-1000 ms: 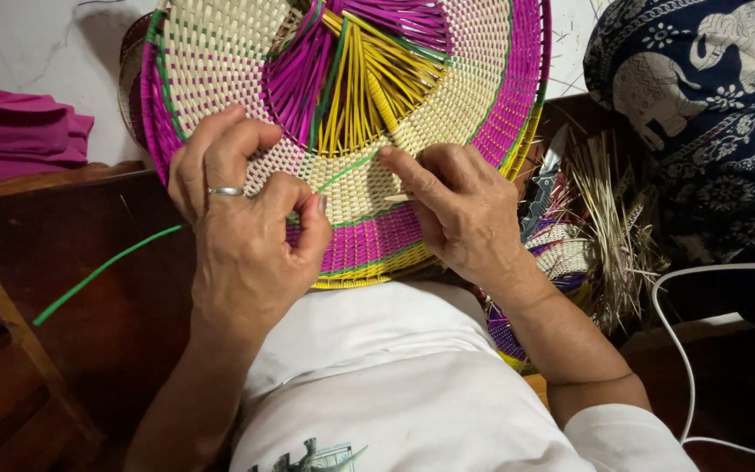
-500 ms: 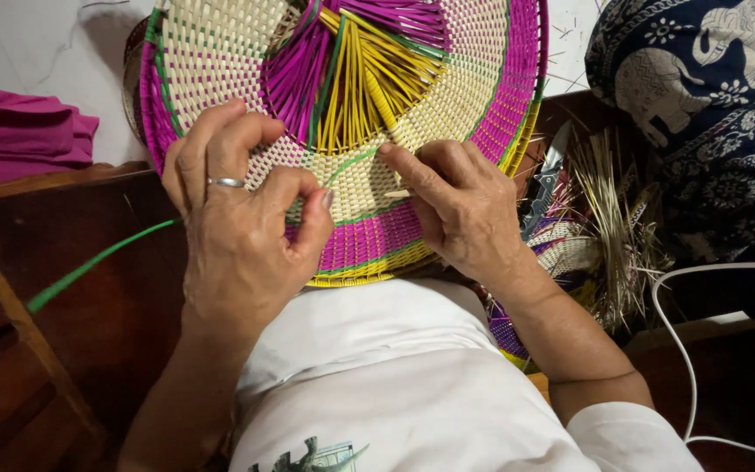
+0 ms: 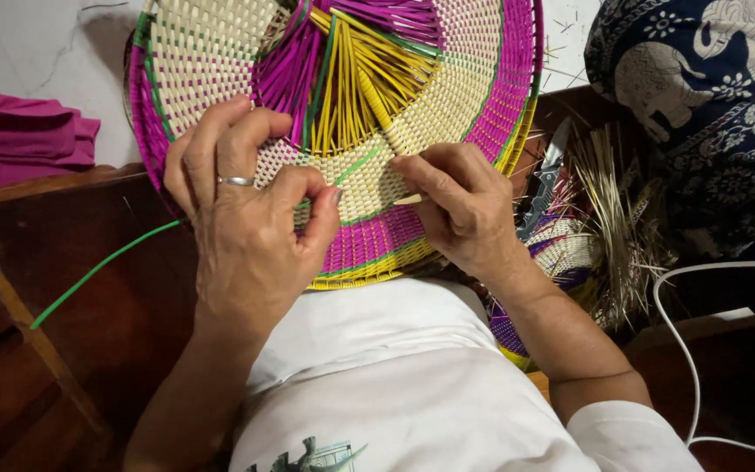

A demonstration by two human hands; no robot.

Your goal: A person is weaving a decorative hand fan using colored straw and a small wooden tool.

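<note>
So there's this round woven basket (image 3: 447, 105), cream weave with magenta, yellow and green bands, tilted up on the lap, loose yellow and purple spokes fanning from its centre. A thin green strip (image 3: 98, 271) trails off left.

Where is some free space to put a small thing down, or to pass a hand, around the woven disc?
Bare dark wood lies left of the left hand, between the woven disc and the chair frame; only the green strand crosses it. The pale surface above the pink cloth is also bare. Right of the right hand it is crowded: loose straw, a white cable.
</note>
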